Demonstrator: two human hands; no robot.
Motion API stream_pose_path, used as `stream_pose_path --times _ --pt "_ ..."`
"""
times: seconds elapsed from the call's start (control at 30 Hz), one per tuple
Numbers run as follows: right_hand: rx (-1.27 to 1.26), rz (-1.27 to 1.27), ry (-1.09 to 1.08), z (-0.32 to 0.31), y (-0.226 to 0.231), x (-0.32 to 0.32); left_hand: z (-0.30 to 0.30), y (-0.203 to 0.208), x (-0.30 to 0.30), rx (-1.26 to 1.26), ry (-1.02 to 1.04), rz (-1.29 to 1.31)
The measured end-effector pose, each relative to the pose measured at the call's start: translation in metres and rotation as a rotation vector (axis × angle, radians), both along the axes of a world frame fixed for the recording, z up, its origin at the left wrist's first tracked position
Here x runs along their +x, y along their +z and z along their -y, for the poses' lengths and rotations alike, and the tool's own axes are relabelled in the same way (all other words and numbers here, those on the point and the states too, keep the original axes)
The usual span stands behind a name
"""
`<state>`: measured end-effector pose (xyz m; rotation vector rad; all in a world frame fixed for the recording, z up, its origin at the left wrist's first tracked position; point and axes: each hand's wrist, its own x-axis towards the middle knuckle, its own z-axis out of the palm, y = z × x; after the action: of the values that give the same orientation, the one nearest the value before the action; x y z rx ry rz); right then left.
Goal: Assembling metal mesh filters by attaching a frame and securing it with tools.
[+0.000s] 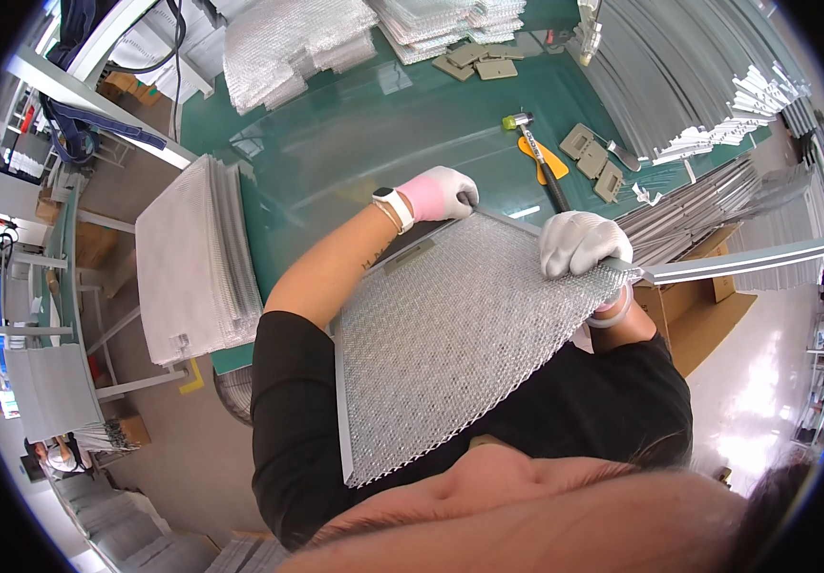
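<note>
A silver metal mesh panel [460,306] leans tilted against my body, with slim metal frame strips along its left and far edges. The edge toward my right shows bare mesh. My left hand [445,194], in a white and pink glove, is closed on the panel's far edge. At the right corner my gloved right hand [584,244] is curled over the panel and a frame strip. A long metal strip [737,261] sticks out to the right from beside that hand; whether it joins the panel is hidden by the fingers.
A green-topped table [336,143] holds a mallet [538,158], an orange piece [553,162] and beige plastic parts [591,160]. Mesh sheets [192,258] are stacked at the left edge, more mesh sheets [288,48] at the back. Metal strips [689,76] and a cardboard box [698,310] are right.
</note>
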<state>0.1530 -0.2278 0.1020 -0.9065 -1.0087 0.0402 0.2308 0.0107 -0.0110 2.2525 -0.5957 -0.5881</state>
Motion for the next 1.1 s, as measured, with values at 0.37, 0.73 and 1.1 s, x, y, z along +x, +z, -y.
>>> stream_pose_path --times 0.37,0.73,1.1 --pt "0.011 0.071 -0.017 -0.004 -0.006 0.008 -0.008 0.014 -0.006 0.060 -0.043 0.015" --pt "-0.266 0.227 -0.250 -0.031 0.027 0.059 -0.103 0.147 -0.207 -1.147 -0.008 0.619" --pt "-0.231 -0.125 -0.232 -0.071 0.025 0.083 -0.071 0.129 -0.208 -0.760 1.061 1.252"
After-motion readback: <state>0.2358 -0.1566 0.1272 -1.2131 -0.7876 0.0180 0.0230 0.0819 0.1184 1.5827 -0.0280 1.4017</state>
